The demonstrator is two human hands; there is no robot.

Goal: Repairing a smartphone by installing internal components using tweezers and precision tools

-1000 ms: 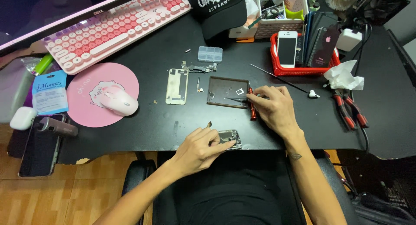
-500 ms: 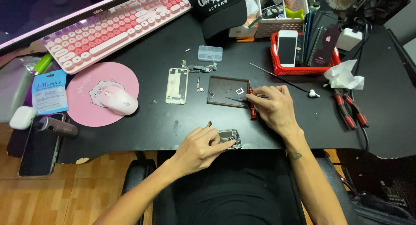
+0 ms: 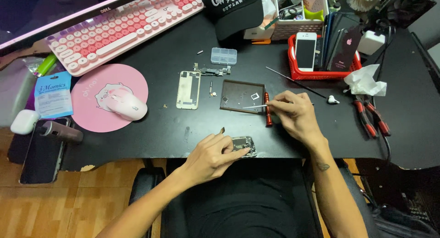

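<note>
- The left hand (image 3: 211, 156) presses the open phone (image 3: 243, 147) flat at the desk's (image 3: 160, 128) near edge so it cannot slide.
- The right hand (image 3: 293, 114) pinches thin tweezers (image 3: 255, 106) over the brown tray (image 3: 242, 96), where tiny parts stay together.

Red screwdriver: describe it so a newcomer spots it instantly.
Start at the red basket of phones at the desk's back right, then drop to the dark brown mat in front of it. The red screwdriver lies along the mat's right edge, beside the right hand. Unlike the red-handled pliers farther right, it is one slim straight stick.
</note>
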